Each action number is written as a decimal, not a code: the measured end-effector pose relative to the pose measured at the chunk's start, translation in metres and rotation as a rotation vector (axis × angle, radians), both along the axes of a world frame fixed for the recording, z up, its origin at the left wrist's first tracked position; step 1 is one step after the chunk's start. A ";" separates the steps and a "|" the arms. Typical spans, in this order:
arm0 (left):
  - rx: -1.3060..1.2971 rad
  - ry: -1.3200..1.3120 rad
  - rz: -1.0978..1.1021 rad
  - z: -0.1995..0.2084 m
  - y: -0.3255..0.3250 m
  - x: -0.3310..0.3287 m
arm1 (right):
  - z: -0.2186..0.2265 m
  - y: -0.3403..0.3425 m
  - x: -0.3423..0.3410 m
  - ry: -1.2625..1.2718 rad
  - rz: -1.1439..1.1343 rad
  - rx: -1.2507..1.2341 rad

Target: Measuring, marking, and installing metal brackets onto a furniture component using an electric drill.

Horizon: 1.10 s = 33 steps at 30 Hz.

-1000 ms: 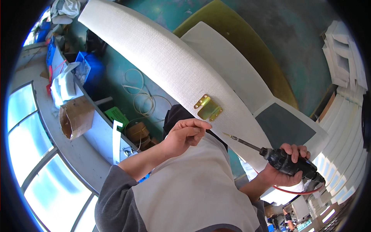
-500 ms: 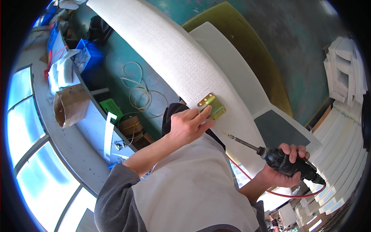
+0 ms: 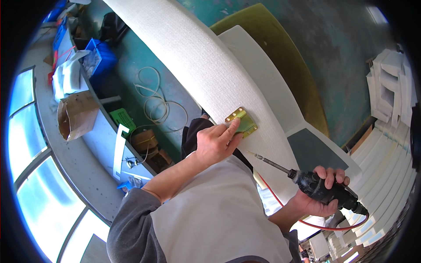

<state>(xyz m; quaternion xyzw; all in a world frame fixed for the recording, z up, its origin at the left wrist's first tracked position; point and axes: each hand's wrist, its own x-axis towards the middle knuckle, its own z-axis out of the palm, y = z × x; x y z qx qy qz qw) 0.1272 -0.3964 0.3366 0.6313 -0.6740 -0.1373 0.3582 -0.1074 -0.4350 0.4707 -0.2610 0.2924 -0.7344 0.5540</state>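
A long piece upholstered in off-white woven fabric (image 3: 210,61) runs from the upper left down toward the front of me. A brass-coloured metal hinge plate (image 3: 249,124) with several holes lies on its fabric. With the index finger pressed on top and the thumb at its near edge, my left hand (image 3: 215,141) holds the plate against the fabric. My right hand (image 3: 313,204) is wrapped round a black air screwdriver (image 3: 311,183) with a red hose. Its long bit points toward the plate, apart from it; a thin golden screw (image 3: 251,153) appears to sit at the tip.
Beyond stand a grey-white panel (image 3: 258,65) and an olive-green upholstered piece (image 3: 302,74). White boards (image 3: 381,158) are stacked at right. At left, a bench carries a cardboard box (image 3: 79,114) near a blue bin (image 3: 105,59). A pale hose (image 3: 158,109) lies coiled on the floor.
The view has shifted slightly. My left finger stays on the hinge plate, and the screwdriver has hardly moved, its tip still apart from the plate.
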 end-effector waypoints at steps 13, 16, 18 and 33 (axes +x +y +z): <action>0.078 0.006 0.003 0.007 0.005 -0.005 | 0.009 -0.001 0.005 0.186 -0.017 -0.055; 0.080 0.009 0.004 0.009 0.004 -0.004 | 0.010 -0.003 0.008 0.199 0.012 -0.079; 0.080 0.016 0.008 0.008 0.004 -0.005 | 0.009 -0.005 0.010 0.202 0.035 -0.094; 0.108 0.012 0.001 0.016 0.004 -0.003 | 0.006 -0.061 0.055 0.548 0.396 -0.406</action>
